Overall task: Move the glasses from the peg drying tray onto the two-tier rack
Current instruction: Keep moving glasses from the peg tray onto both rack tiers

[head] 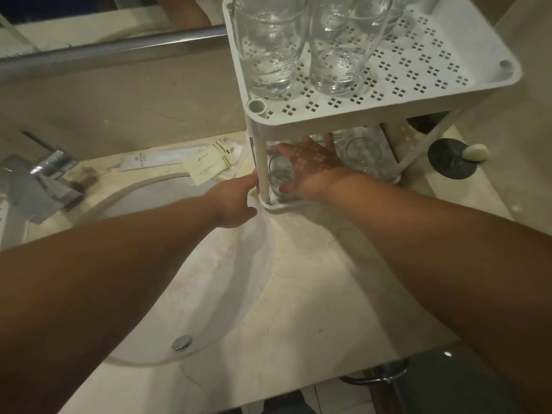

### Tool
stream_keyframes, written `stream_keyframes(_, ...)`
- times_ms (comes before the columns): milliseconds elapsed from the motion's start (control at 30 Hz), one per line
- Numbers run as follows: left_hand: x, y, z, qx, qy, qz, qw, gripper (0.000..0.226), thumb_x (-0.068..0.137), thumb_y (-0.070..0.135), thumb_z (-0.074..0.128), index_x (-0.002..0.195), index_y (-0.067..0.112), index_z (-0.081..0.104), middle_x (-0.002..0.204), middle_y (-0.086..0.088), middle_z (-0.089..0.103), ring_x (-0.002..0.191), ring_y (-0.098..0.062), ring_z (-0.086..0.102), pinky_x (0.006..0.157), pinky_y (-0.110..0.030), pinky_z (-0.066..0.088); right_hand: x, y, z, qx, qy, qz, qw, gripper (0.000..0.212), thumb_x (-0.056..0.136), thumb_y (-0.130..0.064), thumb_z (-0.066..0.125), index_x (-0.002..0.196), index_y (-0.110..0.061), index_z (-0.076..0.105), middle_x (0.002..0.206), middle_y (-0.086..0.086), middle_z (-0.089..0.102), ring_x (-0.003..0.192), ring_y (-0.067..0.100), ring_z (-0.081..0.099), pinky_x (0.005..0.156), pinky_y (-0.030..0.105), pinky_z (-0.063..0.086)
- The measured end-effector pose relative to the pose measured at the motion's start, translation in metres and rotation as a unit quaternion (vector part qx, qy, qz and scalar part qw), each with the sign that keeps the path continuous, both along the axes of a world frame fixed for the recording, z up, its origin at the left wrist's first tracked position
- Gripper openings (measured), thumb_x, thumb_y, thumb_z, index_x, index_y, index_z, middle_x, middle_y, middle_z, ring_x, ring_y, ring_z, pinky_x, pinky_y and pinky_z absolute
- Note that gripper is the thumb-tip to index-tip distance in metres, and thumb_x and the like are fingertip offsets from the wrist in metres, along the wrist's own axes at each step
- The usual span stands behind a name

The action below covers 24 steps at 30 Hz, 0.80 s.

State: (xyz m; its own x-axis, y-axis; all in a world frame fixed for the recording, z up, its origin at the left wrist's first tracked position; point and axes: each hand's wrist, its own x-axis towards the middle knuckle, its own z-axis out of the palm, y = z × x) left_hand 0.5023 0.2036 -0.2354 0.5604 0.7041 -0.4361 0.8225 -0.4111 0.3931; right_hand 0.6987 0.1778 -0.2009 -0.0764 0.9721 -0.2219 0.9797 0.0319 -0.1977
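Note:
A white two-tier rack (418, 94) stands on the marble counter beside the basin. Two clear glasses (270, 52) (340, 49) stand upright on its perforated top tier, with part of a third behind them. Under that tier, my right hand (310, 168) is wrapped around a clear glass (280, 177) at the front left corner of the lower tier. Another glass (363, 153) stands further back on the lower tier. My left hand (236, 201) rests against the rack's front left leg and base corner. The peg drying tray is out of view.
A white basin (185, 264) with a metal drain lies left of the rack, a chrome tap (41, 180) at its left. Paper sachets (209, 162) lie behind the basin. A dark round dish (451, 158) with a soap sits to the right.

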Motion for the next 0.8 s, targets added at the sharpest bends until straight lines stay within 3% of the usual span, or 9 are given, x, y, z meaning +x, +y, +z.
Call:
stream_keyframes(67, 0.0, -0.001, 0.001, -0.005, -0.002, -0.001, 1.0, 0.086, 0.091, 0.025, 0.066, 0.157, 0.034, 0.012, 0.156, 0.0, 0.039, 0.135, -0.027, 0.045, 0.098, -0.029, 0.037, -0.001, -0.002, 0.0, -0.008, -0.003, -0.003, 1.0, 0.078, 0.075, -0.055, 0.067, 0.143, -0.036, 0.034, 0.145, 0.001, 0.046, 0.147, 0.021, 0.014, 0.115, 0.061, 0.0)
stream_keyframes(233, 0.004, 0.002, 0.004, -0.012, 0.001, 0.002, 1.0, 0.082, 0.092, 0.026, 0.065, 0.157, 0.035, 0.016, 0.142, -0.005, 0.055, 0.107, -0.026, 0.064, 0.08, -0.026, 0.038, -0.001, -0.007, -0.004, -0.032, 0.002, -0.025, 0.999, 0.086, 0.076, -0.057, 0.069, 0.148, -0.039, 0.026, 0.154, 0.0, 0.036, 0.15, 0.021, -0.004, 0.111, 0.065, -0.009)
stream_keyframes(467, 0.004, 0.0, 0.003, -0.005, 0.004, 0.002, 1.0, 0.083, 0.092, 0.025, 0.064, 0.157, 0.034, 0.014, 0.13, -0.006, 0.063, 0.105, -0.025, 0.064, 0.081, -0.025, 0.037, -0.005, -0.011, 0.0, -0.054, -0.006, -0.041, 0.998, 0.087, 0.077, -0.059, 0.068, 0.149, -0.038, 0.024, 0.154, 0.001, 0.036, 0.15, 0.021, -0.007, 0.11, 0.067, -0.01)
stream_keyframes(800, 0.004, 0.0, -0.001, -0.01, -0.004, 0.006, 1.0, 0.085, 0.091, 0.027, 0.065, 0.157, 0.035, 0.013, 0.139, -0.005, 0.057, 0.107, -0.028, 0.065, 0.08, -0.026, 0.039, -0.009, -0.016, -0.001, -0.051, 0.004, -0.046, 0.998, 0.087, 0.076, -0.058, 0.07, 0.148, -0.039, 0.025, 0.153, 0.0, 0.038, 0.15, 0.02, -0.007, 0.111, 0.067, -0.009)
